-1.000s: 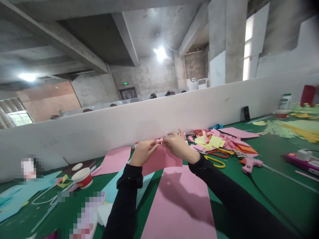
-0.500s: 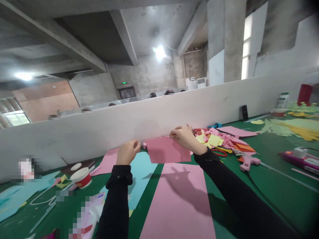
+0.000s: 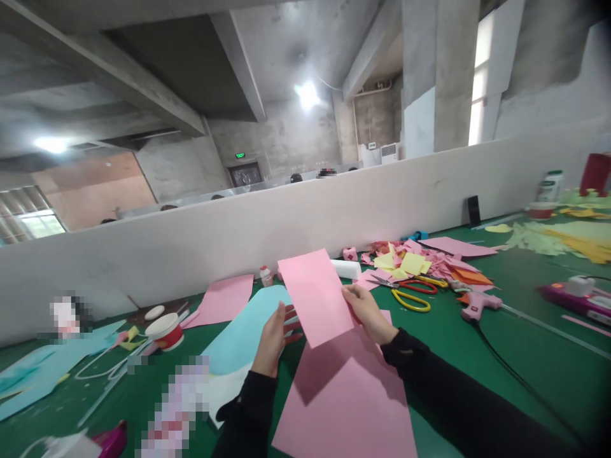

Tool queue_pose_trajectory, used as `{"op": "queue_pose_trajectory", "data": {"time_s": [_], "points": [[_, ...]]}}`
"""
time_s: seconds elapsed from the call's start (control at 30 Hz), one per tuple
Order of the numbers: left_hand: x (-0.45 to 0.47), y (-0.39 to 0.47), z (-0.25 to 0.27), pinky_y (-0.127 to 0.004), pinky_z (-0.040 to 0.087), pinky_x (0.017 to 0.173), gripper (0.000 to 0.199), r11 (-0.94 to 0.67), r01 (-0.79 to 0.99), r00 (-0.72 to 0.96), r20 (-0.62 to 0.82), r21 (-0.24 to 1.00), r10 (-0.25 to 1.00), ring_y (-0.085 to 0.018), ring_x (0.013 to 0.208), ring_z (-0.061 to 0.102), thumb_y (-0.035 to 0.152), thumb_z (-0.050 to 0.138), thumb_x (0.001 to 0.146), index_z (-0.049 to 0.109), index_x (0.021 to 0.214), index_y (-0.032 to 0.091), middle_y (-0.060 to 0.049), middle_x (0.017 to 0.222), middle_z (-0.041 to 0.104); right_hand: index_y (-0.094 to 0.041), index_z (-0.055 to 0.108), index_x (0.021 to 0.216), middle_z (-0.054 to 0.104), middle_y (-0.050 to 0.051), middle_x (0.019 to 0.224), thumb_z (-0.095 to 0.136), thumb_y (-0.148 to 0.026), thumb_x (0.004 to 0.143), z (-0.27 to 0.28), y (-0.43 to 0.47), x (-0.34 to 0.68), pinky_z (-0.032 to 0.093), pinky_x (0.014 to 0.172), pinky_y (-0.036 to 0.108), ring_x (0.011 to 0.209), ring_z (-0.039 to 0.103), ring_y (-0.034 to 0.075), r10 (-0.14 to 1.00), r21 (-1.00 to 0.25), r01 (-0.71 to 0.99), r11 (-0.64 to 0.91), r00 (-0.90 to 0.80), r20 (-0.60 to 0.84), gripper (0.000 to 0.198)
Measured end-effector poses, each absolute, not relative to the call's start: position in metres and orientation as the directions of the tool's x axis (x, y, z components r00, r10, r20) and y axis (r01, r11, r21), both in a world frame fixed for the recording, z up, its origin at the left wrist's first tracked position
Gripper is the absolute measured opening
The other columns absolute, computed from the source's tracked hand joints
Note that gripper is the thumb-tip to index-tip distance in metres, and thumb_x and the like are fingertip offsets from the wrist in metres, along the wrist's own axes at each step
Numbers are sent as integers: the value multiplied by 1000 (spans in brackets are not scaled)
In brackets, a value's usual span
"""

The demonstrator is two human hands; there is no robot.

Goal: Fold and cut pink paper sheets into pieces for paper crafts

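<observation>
Small pink sheet: we see it point(image 3: 315, 299) raised between our two hands, tilted, its near corner above the large pink sheet point(image 3: 353, 407) on the green table point(image 3: 443, 381).
Right hand: ours point(image 3: 370, 312) pinches the small sheet at its right edge, fingertips on the margin, most of the sheet reaching left of and beyond them.
Left hand: ours point(image 3: 275, 340) has its fingers spread beside the sheet's left edge; we cannot tell whether they touch it.
Blue paper: we have it point(image 3: 241, 327) lying left of the left hand.
Yellow-handled scissors: we find them point(image 3: 413, 303) on the table, beyond the right hand.
</observation>
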State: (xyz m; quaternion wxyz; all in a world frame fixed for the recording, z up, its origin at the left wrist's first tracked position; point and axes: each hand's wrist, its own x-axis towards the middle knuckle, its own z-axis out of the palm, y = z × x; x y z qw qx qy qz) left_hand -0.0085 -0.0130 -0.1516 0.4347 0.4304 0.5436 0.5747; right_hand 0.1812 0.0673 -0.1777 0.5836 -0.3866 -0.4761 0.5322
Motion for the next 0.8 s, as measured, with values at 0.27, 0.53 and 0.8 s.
{"op": "queue_pose_trajectory", "data": {"time_s": [0.27,0.53,0.8], "points": [[23,-11,-171,-33,50,82,61,-148,-121,-192,123,982,974,-26,95,66,65,53,80,69,106,12,-12,104,72,-18,58,90,65,2,77,68,-30,68,-198,42,163,47,62,28,67,61,16,989,-909,-399,-121,-126,-77,27],[23,-16,-172,-31,54,69,62,-108,-275,-224,46,955,974,-25,88,69,65,63,71,66,109,15,-11,101,72,-19,60,92,66,4,83,64,-41,77,-202,52,169,48,63,27,69,63,16,993,-925,-362,-114,-80,-91,28],[20,-14,-171,-27,52,54,40,-124,-293,-338,19,948,941,-15,58,65,49,70,67,64,86,15,-3,76,69,-15,66,80,67,6,68,50,-70,77,-196,42,169,48,64,30,64,63,19,930,-923,-366,-117,-367,27,57]]}}
